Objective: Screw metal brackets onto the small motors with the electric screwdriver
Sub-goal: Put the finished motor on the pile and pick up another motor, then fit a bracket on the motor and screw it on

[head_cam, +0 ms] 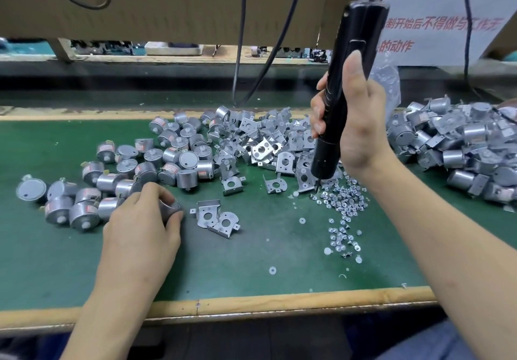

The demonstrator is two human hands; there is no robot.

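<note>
The right hand [355, 135] is wrapping its fingers firmly round the black electric screwdriver [361, 29], holding it nearly upright. The left hand [140, 233] is curling over one small motor [171, 207], gripping it toward the front left of the worktop [251, 281].

The worktop is wearing a dull green mat with a pale strip along its front edge. At the right edge a heap of motors already in brackets [461, 147] is piling up. A spread of bare motors [145, 161] is lying to the left, and loose brackets [260, 141] are crowding the back middle. The screwdriver's bit is dipping into the scattered screws [344, 200] right of centre. Two brackets [215, 219] are lying just beside the left hand.

The motor is a short, smooth metal drum, probably dense for its size and slippery, so pinching it round the curved wall is looking safest, away from the shaft. The brackets are thin bent sheet metal with round holes and small tabs, stiff, light and likely sharp-edged, so holding them by the flat faces seems best. The screws are tiny and shiny, and they are apt to scatter.
</note>
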